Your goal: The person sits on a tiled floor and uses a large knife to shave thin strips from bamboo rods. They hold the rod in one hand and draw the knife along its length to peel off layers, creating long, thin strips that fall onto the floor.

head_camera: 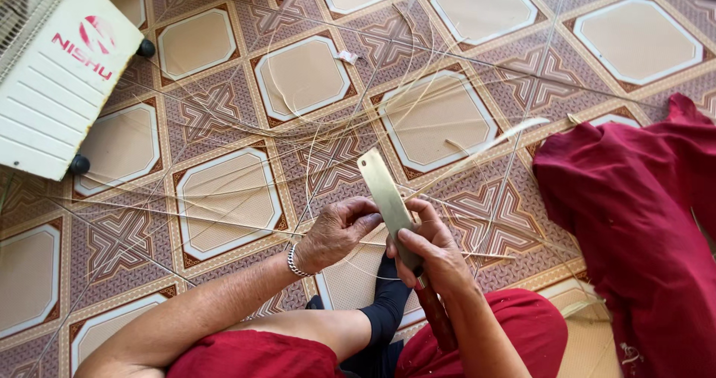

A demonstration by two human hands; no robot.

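Your knees in red cloth (522, 326) sit right at the bottom edge, and just above them your right hand (429, 251) has its fingers wrapped tight around a broad flat knife (388, 195) near where blade meets handle. You've got the blade pointing up and away from you, with the dark reddish handle (438, 318) running back down along your wrist. Your left hand (335, 232), steel bracelet (293, 261) on the wrist, is curled in from the left with fingertips touching the blade's edge; looks like it pinches a thin pale strip (477, 150), can't tell for sure. That strip runs off up and right. More fine strips (298, 124) lie loose all over the patterned tile floor (224, 199). Red fabric (634, 214) is heaped on your right, and a white fan base (60, 72) sits top left.
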